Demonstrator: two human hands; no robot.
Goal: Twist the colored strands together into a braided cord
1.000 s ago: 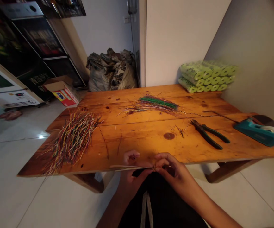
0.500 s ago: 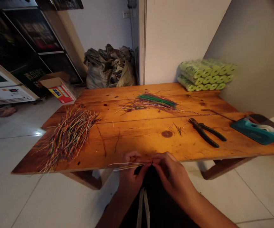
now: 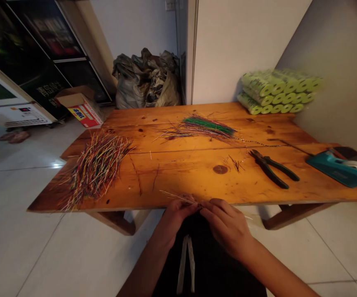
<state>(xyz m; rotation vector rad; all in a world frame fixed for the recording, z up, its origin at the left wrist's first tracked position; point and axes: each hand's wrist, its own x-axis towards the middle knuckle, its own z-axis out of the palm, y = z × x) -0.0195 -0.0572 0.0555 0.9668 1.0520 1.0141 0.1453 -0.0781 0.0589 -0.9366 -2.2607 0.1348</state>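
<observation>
Thin pale wires (image 3: 175, 195) stick out to the left from between my hands at the table's front edge. My left hand (image 3: 176, 216) is closed on them, fingertips pinched. Close against it, my right hand (image 3: 226, 220) pinches the same wires near their right part; a short pale end shows beyond its right side. On the left of the table lies a loose pile of multicoloured wires (image 3: 99, 169). Farther back is a bundle of wires with a green middle (image 3: 209, 126). Pliers with dark handles (image 3: 273, 168) lie to the right, beside short dark wire pieces (image 3: 236, 163).
A teal tape dispenser (image 3: 339, 168) stands at the table's right end. Stacked yellow-green rolls (image 3: 277, 93) are at the back right. Beyond the wooden table (image 3: 181, 173) are grey sacks (image 3: 147, 82) and an open cardboard box (image 3: 84, 111).
The view has shifted slightly, with the table's things now a little higher and to the right. The wires between my hands have tilted, and a pale end now shows right of my right hand.
</observation>
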